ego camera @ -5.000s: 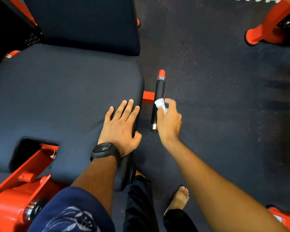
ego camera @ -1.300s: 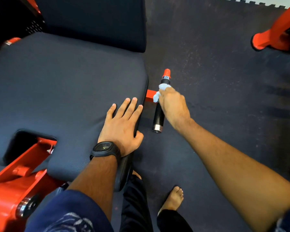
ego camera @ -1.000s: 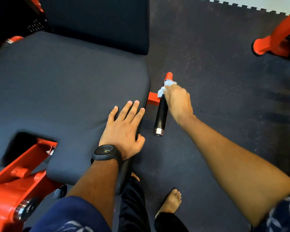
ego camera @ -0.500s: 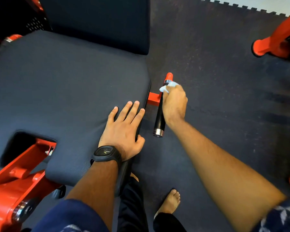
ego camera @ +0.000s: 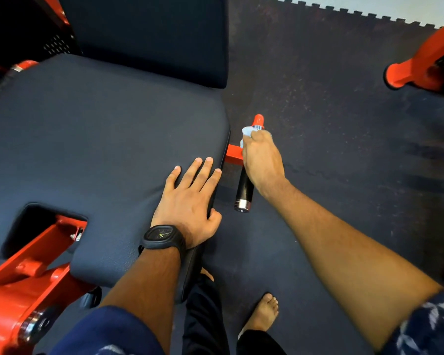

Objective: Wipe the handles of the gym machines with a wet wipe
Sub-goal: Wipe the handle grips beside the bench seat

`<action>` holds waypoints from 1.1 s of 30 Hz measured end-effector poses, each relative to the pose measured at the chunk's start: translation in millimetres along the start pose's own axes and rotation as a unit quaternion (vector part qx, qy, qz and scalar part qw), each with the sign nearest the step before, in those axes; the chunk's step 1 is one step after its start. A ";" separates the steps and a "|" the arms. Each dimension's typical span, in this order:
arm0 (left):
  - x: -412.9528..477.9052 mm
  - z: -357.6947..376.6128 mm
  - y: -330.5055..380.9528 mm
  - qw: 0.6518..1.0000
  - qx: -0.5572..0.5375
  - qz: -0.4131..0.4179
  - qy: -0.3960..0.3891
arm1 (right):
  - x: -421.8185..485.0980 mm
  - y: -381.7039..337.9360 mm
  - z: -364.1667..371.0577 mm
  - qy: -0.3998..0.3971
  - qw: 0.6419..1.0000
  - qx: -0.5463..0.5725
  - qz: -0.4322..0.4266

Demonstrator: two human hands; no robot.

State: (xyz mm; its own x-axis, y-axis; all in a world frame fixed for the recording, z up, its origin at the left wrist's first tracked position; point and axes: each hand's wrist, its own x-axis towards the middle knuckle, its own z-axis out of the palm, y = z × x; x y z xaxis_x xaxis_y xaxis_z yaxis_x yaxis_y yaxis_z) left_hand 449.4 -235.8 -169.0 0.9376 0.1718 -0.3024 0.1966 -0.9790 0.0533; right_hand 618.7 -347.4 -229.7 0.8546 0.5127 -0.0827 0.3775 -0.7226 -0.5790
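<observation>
While the left hand (ego camera: pixel 190 201) lies flat on the right edge of the dark padded seat (ego camera: pixel 100 137), fingers straight and slightly spread and the thumb hooked over the side as a brace, the right hand (ego camera: pixel 262 160) is at work on the handle (ego camera: pixel 244 190) that juts out beside the seat on a short red bracket (ego camera: pixel 233 157). Its fingers are curled round the black grip, pressing a bunched pale wet wipe (ego camera: pixel 248 131) against it; the wipe shows just above the knuckles, right below the metal ring and the red tip (ego camera: pixel 257 120) at the far end. The near end of the handle, with its silver cap, pokes out bare below the wrist. This looks like the middle of wiping this one handle, with the wipe at the far limit of the grip. The next move probably calls for drawing the closed hand back toward the silver cap, turning the wrist so the underside gets covered too; how much of the grip is already clean cannot be told. A black watch (ego camera: pixel 163 235) sits on the left wrist, a bare foot (ego camera: pixel 263 313) stands on the dark rubber floor (ego camera: pixel 344 124), and the red foot of another machine (ego camera: pixel 405 75) stands well apart at the upper right, likely a later stop.
</observation>
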 end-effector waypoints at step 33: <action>-0.1 1.8 -0.6 1.000 0.003 -0.002 -0.004 | -91.3 -28.9 0.5 0.133 0.919 0.247 0.276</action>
State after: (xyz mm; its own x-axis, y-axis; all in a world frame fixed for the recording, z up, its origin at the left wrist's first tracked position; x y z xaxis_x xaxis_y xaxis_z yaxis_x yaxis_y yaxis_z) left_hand 448.7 -235.4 -170.7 0.9346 0.1747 -0.3097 0.1983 -0.9791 0.0460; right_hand 529.6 -373.1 -205.9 0.9492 -0.0483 -0.3108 -0.2915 -0.5062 -0.8116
